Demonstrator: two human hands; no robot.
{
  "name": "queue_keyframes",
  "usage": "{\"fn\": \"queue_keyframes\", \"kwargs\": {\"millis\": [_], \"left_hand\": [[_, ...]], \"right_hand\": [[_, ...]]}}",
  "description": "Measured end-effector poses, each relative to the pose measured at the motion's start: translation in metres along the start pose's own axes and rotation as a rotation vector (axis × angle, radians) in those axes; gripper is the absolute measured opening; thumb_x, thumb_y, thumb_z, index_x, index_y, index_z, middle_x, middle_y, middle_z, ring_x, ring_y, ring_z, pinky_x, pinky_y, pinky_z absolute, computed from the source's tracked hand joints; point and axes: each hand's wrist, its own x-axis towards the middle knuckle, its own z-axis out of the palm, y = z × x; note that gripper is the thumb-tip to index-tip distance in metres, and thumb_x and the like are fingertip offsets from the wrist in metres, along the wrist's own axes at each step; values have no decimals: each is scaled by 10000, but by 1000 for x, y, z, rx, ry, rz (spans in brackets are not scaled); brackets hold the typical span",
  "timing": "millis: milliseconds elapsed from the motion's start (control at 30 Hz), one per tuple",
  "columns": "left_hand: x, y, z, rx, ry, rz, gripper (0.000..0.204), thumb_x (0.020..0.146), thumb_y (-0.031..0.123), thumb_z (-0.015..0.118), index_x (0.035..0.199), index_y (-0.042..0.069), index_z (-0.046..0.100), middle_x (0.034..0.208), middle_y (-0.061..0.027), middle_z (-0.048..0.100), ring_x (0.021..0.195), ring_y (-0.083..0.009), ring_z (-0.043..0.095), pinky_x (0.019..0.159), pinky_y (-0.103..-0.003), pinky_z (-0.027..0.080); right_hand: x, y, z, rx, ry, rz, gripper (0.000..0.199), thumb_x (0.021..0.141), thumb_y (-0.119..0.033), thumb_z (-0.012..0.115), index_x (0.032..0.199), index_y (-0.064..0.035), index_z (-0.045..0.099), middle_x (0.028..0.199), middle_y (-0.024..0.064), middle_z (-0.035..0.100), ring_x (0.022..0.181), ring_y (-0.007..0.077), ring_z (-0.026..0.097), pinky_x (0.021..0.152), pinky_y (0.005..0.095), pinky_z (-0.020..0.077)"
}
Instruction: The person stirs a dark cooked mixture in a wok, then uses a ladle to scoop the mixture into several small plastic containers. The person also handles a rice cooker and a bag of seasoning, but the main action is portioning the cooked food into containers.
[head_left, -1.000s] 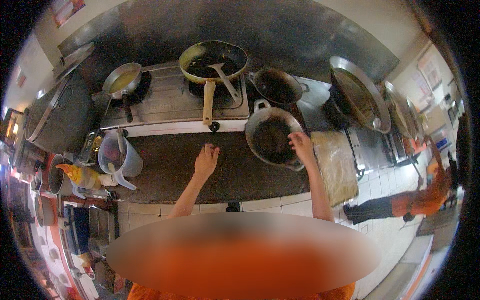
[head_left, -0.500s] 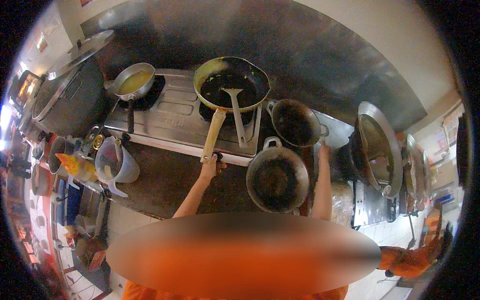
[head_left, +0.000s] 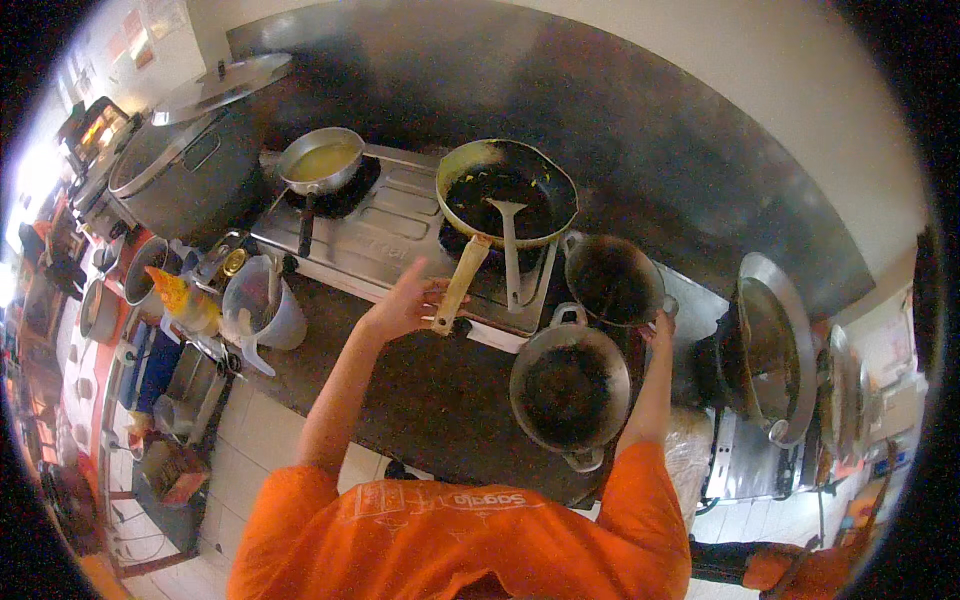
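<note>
My left hand (head_left: 403, 307) is spread open beside the pale wooden handle of a frying pan (head_left: 510, 195) on the steel stove (head_left: 385, 215); the thumb is nearly touching the handle. A metal spatula (head_left: 508, 235) lies in the pan. My right hand (head_left: 660, 326) reaches up to the right-hand side handle of a blackened pot (head_left: 612, 280). Whether it grips the handle is too small to tell. A dark two-handled wok (head_left: 570, 385) sits on the brown counter (head_left: 420, 385) between my arms.
A saucepan of yellow liquid (head_left: 320, 160) sits on the left burner, with a large lidded pot (head_left: 185, 180) further left. A clear plastic jug (head_left: 262, 305) stands at the counter's left end. Big steel woks (head_left: 775, 350) lean at the right. Another person's orange sleeve (head_left: 790, 572) shows at the lower right.
My left hand moved up from the counter to the frying pan's handle. My right hand left the wok's rim and rose to the blackened pot's side handle.
</note>
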Motion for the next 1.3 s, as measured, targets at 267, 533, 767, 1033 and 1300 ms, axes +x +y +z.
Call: {"fn": "queue_keyframes", "kwargs": {"millis": [267,533,767,1033,1300], "left_hand": [[7,4,52,-216,18,110,223,928,276,643,908,138,469,658,84,394,496,-18,337,409,-194,247],[-88,21,32,-70,106,170,220,949,261,601,855,145,440,634,89,355,487,0,323,398,-191,241],[-155,28,23,267,362,285,219,964,268,564,857,133,428,605,81,350,454,-27,340,368,-217,263],[-198,25,15,140,390,295,203,968,272,552,875,129,443,610,73,358,451,-30,335,387,-222,270],[-190,20,33,217,399,274,155,970,255,540,936,113,487,608,78,342,435,-23,298,376,-197,233]], "right_hand": [[-57,-32,11,90,64,89,351,891,-227,604,1147,-5,513,1065,165,578,885,289,609,694,421,589],[-117,-102,61,49,-86,-296,352,892,-176,627,1154,30,514,1120,164,566,953,280,603,753,413,601],[-157,-106,183,278,-406,-121,255,886,-82,614,1097,47,548,1051,170,608,856,272,644,732,407,621],[-200,-82,262,70,-509,-102,284,915,-167,618,1121,16,554,970,137,614,725,254,642,642,384,627],[-261,-153,140,-1300,-146,-620,688,939,-601,410,852,37,654,835,240,663,791,364,673,716,474,545]]}}
